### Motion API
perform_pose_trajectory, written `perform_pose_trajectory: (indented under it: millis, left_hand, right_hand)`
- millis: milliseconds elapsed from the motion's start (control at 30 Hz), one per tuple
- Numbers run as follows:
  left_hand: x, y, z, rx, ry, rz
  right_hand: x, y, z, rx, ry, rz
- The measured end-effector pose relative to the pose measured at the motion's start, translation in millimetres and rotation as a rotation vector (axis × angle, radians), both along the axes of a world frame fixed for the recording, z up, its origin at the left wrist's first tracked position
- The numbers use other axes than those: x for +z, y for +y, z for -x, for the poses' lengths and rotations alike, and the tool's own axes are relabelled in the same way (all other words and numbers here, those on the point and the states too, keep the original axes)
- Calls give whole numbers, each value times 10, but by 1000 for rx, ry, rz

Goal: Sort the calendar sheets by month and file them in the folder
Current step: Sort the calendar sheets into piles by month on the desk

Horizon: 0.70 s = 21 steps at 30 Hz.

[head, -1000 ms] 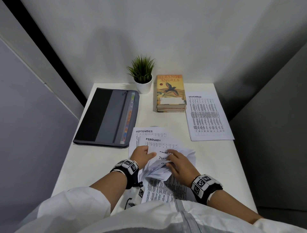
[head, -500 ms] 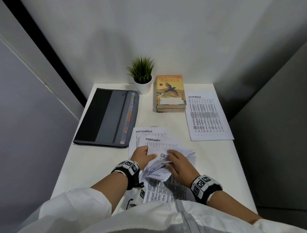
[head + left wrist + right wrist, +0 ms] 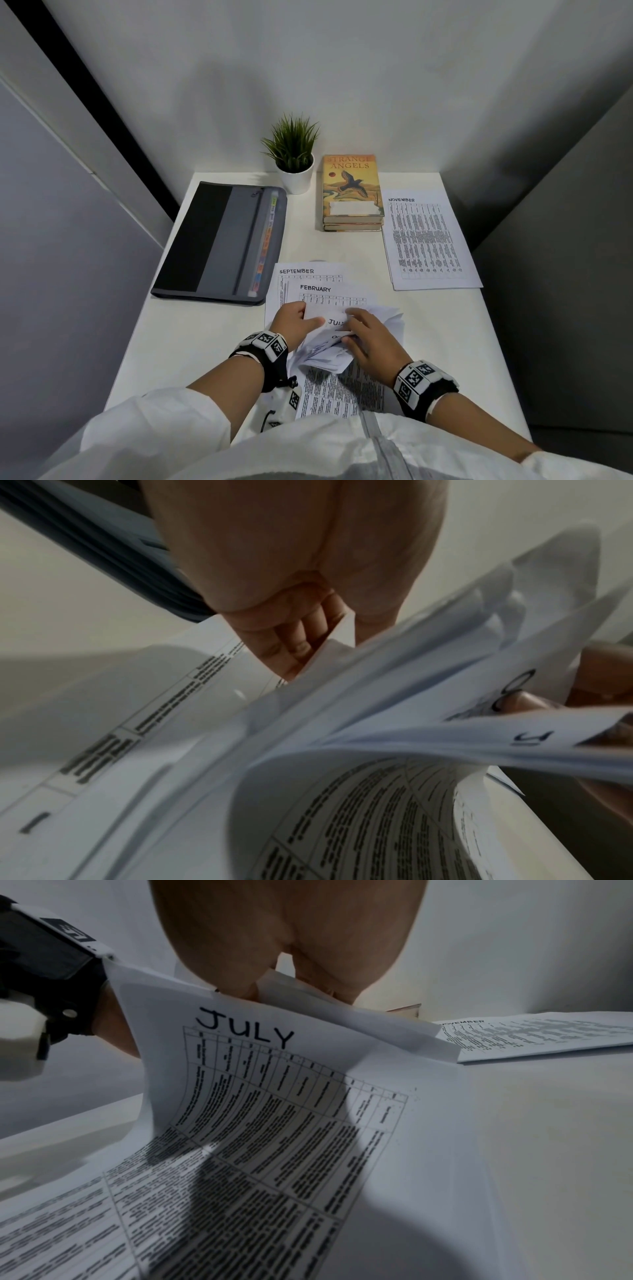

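A fanned stack of calendar sheets (image 3: 329, 346) lies at the desk's near middle, its top edges bent up. My left hand (image 3: 296, 320) grips the stack's left edge, thumb on top. My right hand (image 3: 363, 334) pinches lifted sheet corners from the right. The JULY sheet (image 3: 260, 1085) shows on top, curling upward; an O-headed sheet (image 3: 514, 691) lies under it. FEBRUARY (image 3: 317, 289) and SEPTEMBER (image 3: 296, 271) sheets lie flat behind the hands. A NOVEMBER sheet (image 3: 424, 240) lies apart at the right. The grey and black folder (image 3: 222, 243) lies closed at the left, coloured tabs along its right side.
A small potted plant (image 3: 294, 161) stands at the back middle. Two stacked books (image 3: 352, 192) lie beside it, right of the folder. The white desk (image 3: 191, 346) is walled in by grey panels on both sides.
The sheet on show between my hands changed: one headed SE was uppermost half a second ago, now JULY is. Both hands stayed in place, leafing through the stack.
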<state>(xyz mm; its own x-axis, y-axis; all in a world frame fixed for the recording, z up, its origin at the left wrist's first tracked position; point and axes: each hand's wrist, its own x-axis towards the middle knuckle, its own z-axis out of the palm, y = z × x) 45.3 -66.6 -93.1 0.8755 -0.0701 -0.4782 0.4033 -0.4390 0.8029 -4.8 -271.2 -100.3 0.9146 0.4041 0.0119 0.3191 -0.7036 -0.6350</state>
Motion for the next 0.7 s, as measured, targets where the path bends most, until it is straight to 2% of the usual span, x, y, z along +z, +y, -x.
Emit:
perform_pose_trajectory:
  millis: [167,267,500,700]
  left_hand:
    - [-1,23,-16,-23,-26,-46]
    - [-14,38,-33,-23,-58,-91]
    - [2,-13,6,9,-5,20]
    - [8,14,-39,-47,-51,-137]
  right_hand:
    - [10,5,6,4,-79,7]
    - [28,1,4,8,-45,-18]
    - [-7,-7,-3,3,-35,8]
    - [2,-5,-13,17,-87,9]
